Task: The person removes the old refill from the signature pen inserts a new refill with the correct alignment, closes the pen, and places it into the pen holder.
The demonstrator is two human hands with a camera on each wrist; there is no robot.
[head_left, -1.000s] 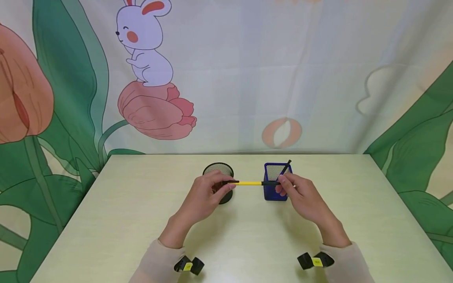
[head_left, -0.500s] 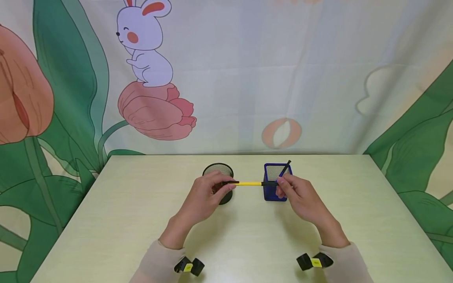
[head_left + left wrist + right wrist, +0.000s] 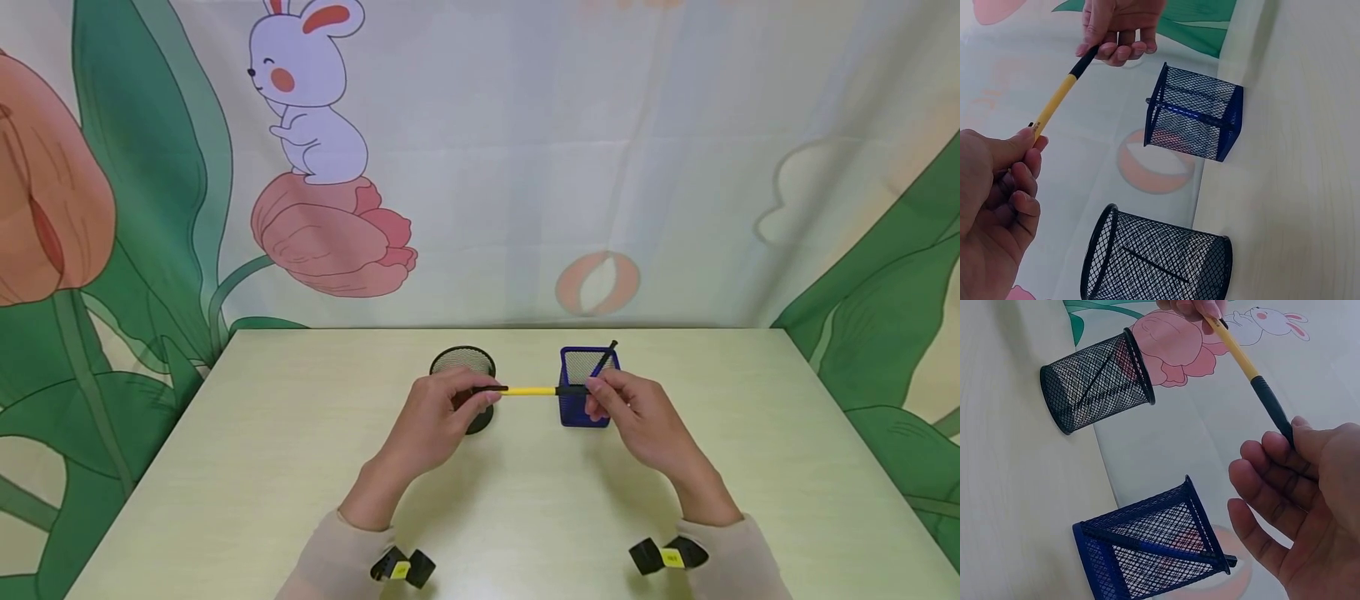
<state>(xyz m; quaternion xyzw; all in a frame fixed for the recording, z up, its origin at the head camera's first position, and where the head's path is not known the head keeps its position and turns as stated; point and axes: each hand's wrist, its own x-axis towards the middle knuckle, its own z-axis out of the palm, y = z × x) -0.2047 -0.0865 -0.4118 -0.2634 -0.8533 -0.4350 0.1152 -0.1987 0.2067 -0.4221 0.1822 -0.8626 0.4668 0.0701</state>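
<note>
A yellow pen (image 3: 531, 391) with black end parts is held level between both hands, above the table. My left hand (image 3: 432, 421) pinches its left end between thumb and fingers. At the other end, the thumb and index finger of my right hand (image 3: 637, 417) pinch the black grip (image 3: 1269, 403). Behind the left hand stands a round black mesh pen cup (image 3: 1157, 256), partly hidden in the head view. A square blue mesh pen holder (image 3: 1194, 115) stands behind the right hand, with a dark pen (image 3: 1160, 548) leaning inside and its end poking over the rim.
Both holders stand toward the back of the pale wooden table (image 3: 300, 467). Behind the table's far edge hangs a printed cloth (image 3: 480, 167) with a rabbit and flowers. Each sleeve carries a small black wrist camera (image 3: 402, 568).
</note>
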